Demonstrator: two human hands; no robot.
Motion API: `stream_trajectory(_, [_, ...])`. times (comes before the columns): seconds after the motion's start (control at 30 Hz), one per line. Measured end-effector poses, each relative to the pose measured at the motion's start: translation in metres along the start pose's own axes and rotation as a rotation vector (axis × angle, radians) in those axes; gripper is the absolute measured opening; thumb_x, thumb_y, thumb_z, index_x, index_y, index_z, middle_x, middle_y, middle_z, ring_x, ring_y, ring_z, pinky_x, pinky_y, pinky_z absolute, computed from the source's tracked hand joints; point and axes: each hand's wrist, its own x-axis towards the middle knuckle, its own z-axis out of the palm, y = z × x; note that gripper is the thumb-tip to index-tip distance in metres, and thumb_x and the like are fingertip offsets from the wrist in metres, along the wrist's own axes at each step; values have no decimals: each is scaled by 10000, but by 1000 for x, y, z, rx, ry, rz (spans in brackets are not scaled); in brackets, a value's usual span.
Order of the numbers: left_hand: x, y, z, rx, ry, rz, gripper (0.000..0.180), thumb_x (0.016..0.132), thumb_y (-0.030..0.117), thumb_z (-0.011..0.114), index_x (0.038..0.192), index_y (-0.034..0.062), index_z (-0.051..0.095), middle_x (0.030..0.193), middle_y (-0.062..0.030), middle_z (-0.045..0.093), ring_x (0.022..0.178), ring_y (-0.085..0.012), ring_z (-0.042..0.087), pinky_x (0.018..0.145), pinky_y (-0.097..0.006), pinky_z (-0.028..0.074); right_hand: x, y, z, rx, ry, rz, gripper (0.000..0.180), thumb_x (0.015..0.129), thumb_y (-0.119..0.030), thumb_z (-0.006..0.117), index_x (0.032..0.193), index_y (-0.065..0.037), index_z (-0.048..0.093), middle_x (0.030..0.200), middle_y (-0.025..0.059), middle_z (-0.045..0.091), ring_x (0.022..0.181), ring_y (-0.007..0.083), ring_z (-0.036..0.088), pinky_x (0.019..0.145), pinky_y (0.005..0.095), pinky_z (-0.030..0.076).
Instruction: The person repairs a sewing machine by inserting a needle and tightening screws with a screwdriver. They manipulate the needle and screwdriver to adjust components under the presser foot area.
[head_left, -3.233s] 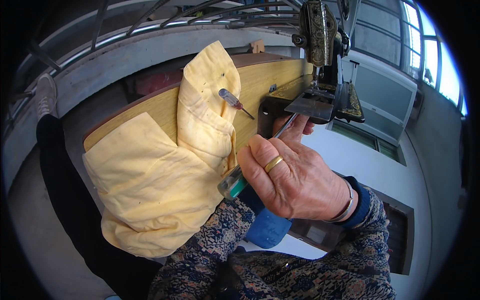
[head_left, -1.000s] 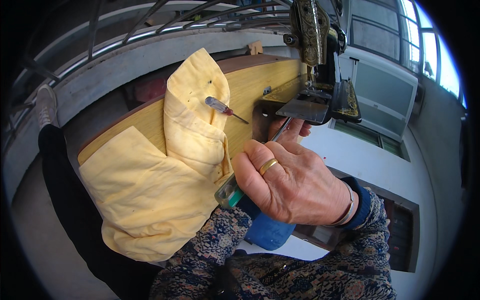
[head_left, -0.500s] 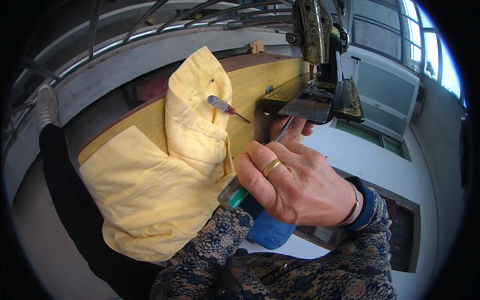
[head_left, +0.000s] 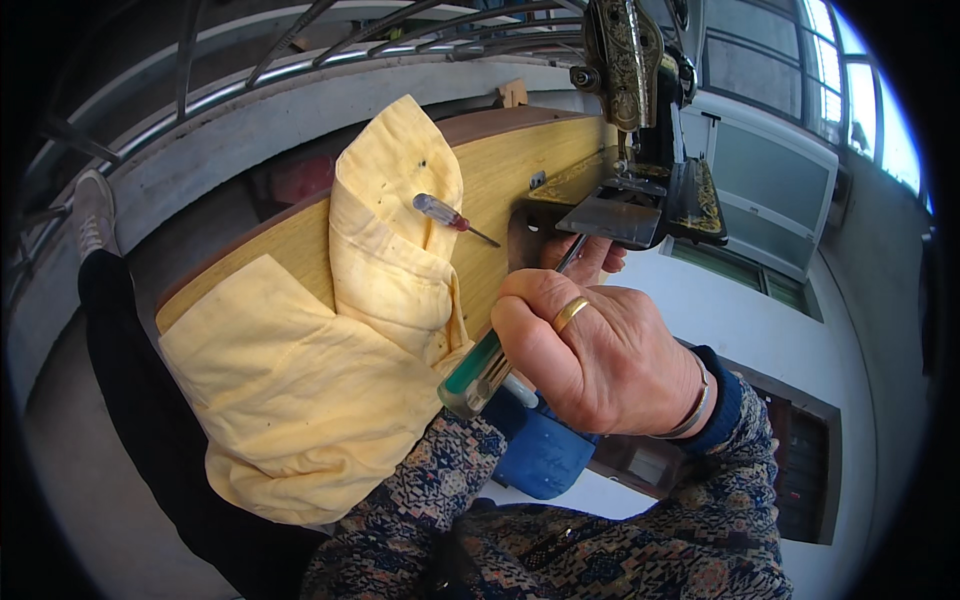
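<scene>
Right hand [head_left: 615, 350]: grip clenched round the handle of the larger screwdriver [head_left: 475, 375], clear and green, handle end sticking out lower left of the fist. Its metal shaft runs up and right to the underside of the sewing machine [head_left: 625, 75], at the near edge of the flat metal plate [head_left: 612, 218]. Tip hidden, can't tell what it touches. 1 gold ring [head_left: 570, 314] on that hand, 1 silver bracelet [head_left: 688, 410] at the wrist.

Left hand [head_left: 594, 258]: mostly hidden behind the right; only some fingers show, just under the plate, near the shaft. Can't tell if its grip is grasping anything.

Screwdriver no. 2 [head_left: 437, 210]: smaller, clear handle with red collar, lying on the yellow cloth [head_left: 300, 380], shaft pointing past the cloth edge toward the machine. Cloth is rumpled, with a few dark spots, spread over the wood-grain worktop [head_left: 510, 160] and hanging off its near side. Machine is black with gold decoration, at the worktop's right end. Blue object [head_left: 545, 455] below the right hand, partly covered.
</scene>
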Motion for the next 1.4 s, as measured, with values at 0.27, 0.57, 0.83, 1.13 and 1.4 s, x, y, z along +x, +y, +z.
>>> stream_trajectory(0.27, [0, -2, 1, -4, 2, 4, 245, 992, 274, 618, 991, 39, 684, 809, -29, 680, 692, -104, 608, 671, -251, 509, 4, -2, 7, -9, 50, 38, 517, 712, -9, 647, 1212, 78, 544, 1015, 184, 604, 777, 288, 660, 647, 358, 552])
stream_trajectory(0.57, [-1, -1, 2, -17, 10, 16, 247, 995, 275, 613, 991, 39, 683, 807, -27, 678, 690, -104, 605, 670, -251, 507, -2, -7, 1, -41, -25, 29, 461, 681, -72, 643, 1114, 56, 548, 975, 155, 596, 791, 259, 645, 612, 336, 538])
stream_trajectory(0.83, [0, 5, 6, -33, 22, 44, 249, 998, 276, 609, 991, 39, 683, 806, -26, 677, 688, -103, 603, 669, -250, 506, -10, -12, -13, -103, -109, 28, 412, 694, -88, 649, 1080, 30, 567, 989, 147, 591, 789, 236, 643, 561, 326, 523])
stream_trajectory(1.13, [8, 1, 12, -77, 37, 121, 252, 1001, 278, 604, 990, 39, 682, 805, -25, 675, 686, -102, 601, 668, -249, 504, -14, -12, -14, -6, -80, 41, 366, 673, -106, 665, 1015, -1, 588, 995, 139, 548, 712, 225, 592, 542, 327, 514])
stream_trajectory(1.4, [28, -17, 0, -6, -6, -79, 259, 999, 283, 611, 976, 36, 685, 781, -9, 670, 683, -89, 593, 675, -253, 503, -25, -11, -28, 18, -129, 85, 415, 671, -82, 716, 1058, 0, 595, 1020, 127, 517, 720, 205, 557, 526, 317, 500])
